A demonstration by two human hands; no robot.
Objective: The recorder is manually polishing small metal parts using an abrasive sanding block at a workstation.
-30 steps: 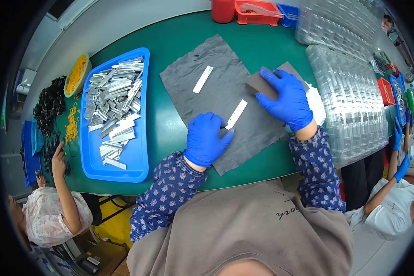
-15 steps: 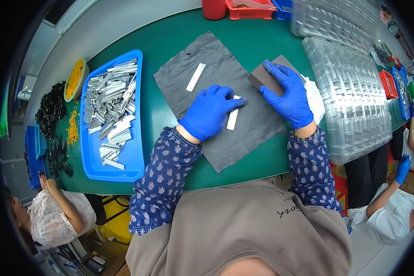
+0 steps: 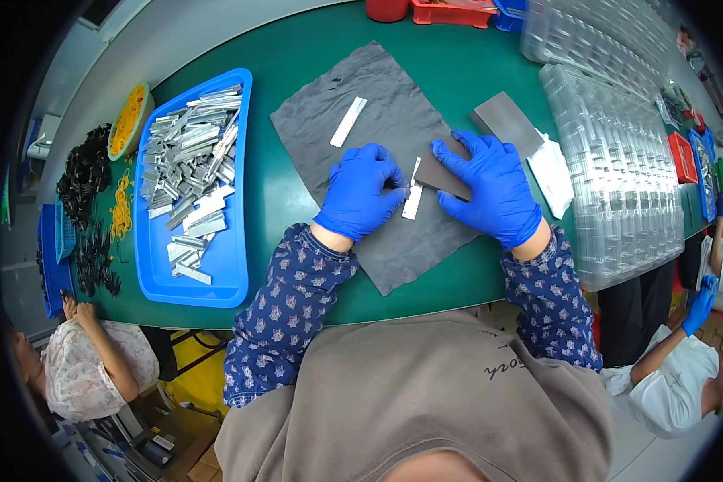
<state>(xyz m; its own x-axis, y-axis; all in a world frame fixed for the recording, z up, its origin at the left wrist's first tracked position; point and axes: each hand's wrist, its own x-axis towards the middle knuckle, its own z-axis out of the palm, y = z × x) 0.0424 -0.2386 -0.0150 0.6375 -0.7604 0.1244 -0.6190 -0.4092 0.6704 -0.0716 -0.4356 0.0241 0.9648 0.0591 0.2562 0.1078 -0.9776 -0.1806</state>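
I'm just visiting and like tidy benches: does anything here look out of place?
Perhaps: yellow strands lie loose on the green table, outside the bowl of similar ones, as if spilled. The grey cloth also lies wrinkled and askew.

Tray (image 3: 154,281) w/ metal pieces (image 3: 189,157) sits L on surface (image 3: 277,205), bowl (image 3: 147,120) by its far L corner, mat (image 3: 301,132) ctr, compartment trays (image 3: 606,189) R. On mat: one strip (image 3: 349,122) toward the back, another (image 3: 411,207) btwn L hand (image 3: 361,191) & R hand (image 3: 492,189), block (image 3: 435,177) under the latter. 2nd block (image 3: 508,122) lies R of mat, wad (image 3: 552,178) btwn it & compartment trays, bin (image 3: 454,14) at back.
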